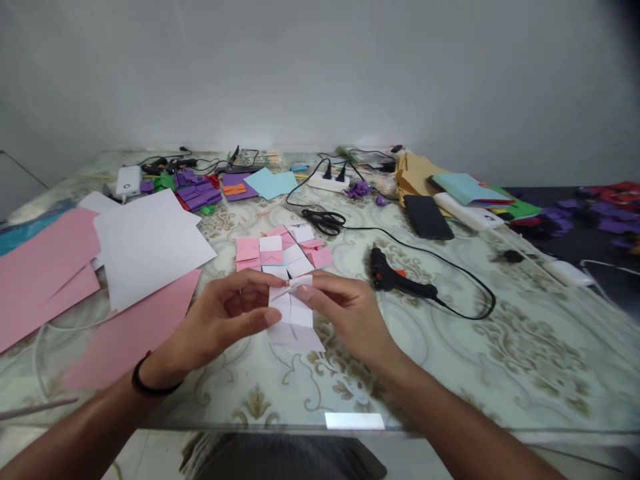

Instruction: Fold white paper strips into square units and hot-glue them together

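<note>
Between my hands is a small white piece of paper (295,327) with creases across it and a folded upper edge. My left hand (235,310) pinches its left side, thumb in front and fingers behind. My right hand (345,307) grips the upper right, its thumb pressed on the fold. Just beyond the fingertips lie several folded pink and white paper squares (271,249). A black glue gun (400,277) rests to the right of my right hand, and black-handled scissors (325,221) lie behind the folded squares.
White sheets (150,240) and pink sheets (45,273) overlap at the left. Purple folded papers (197,193) lie behind them. A power strip (327,181) with cables stands at the back. A phone (428,217) and coloured papers (470,189) are at the right.
</note>
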`<state>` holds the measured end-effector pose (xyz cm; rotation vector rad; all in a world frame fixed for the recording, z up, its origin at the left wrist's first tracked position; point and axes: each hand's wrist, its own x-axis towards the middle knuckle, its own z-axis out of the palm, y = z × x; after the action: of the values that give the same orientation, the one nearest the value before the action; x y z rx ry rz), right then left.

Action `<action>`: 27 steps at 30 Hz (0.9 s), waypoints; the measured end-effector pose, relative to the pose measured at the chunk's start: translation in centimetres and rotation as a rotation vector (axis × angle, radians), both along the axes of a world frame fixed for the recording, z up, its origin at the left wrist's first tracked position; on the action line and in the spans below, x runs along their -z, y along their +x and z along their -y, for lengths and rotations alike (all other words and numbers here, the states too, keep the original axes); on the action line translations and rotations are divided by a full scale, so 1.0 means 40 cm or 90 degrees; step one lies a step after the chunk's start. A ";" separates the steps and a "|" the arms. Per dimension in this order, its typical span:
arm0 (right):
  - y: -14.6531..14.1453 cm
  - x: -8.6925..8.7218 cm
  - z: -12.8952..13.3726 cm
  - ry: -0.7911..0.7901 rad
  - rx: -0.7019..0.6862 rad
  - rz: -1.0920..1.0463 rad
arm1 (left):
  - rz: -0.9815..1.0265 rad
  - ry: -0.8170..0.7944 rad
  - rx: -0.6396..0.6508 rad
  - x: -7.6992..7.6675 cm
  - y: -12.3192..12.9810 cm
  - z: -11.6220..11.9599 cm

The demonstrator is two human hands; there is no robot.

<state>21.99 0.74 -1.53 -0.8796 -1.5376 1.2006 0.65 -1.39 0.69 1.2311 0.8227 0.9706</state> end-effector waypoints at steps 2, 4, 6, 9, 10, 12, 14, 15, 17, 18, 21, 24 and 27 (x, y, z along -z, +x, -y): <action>-0.001 0.001 -0.001 -0.011 -0.005 0.003 | -0.037 -0.001 -0.039 0.002 0.002 -0.002; -0.002 0.004 -0.003 -0.043 -0.011 -0.009 | -0.078 0.020 -0.077 0.006 0.002 -0.003; -0.003 0.007 -0.004 -0.072 -0.014 -0.035 | -0.110 0.053 -0.113 0.014 -0.001 -0.004; -0.003 0.008 -0.004 -0.084 -0.024 -0.087 | -0.114 0.094 -0.155 0.027 -0.008 -0.006; -0.003 0.007 -0.004 -0.085 -0.028 -0.101 | -0.104 0.104 -0.162 0.031 -0.010 -0.006; -0.003 0.005 -0.005 -0.086 -0.038 -0.121 | -0.080 0.113 -0.162 0.035 -0.012 -0.006; -0.003 0.004 -0.005 -0.080 -0.050 -0.129 | -0.061 0.111 -0.153 0.034 -0.011 -0.004; -0.003 0.005 -0.005 -0.072 -0.059 -0.130 | -0.056 0.109 -0.150 0.032 -0.009 -0.003; -0.003 0.008 -0.004 -0.049 -0.075 -0.125 | -0.058 0.109 -0.148 0.027 -0.005 0.000; -0.003 0.010 -0.003 -0.035 -0.080 -0.121 | -0.065 0.114 -0.151 0.026 -0.004 0.002; -0.003 0.012 0.001 0.012 -0.072 -0.097 | -0.100 0.137 -0.162 0.024 -0.002 0.006; -0.005 0.007 0.007 0.036 -0.033 -0.068 | -0.138 0.157 -0.172 0.025 -0.001 0.008; -0.008 -0.001 0.012 0.007 -0.004 -0.047 | -0.178 0.164 -0.190 0.022 0.004 0.008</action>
<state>21.66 0.25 -1.49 -0.8157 -1.4879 1.2157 0.80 -1.73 -0.18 1.5170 1.1525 1.1882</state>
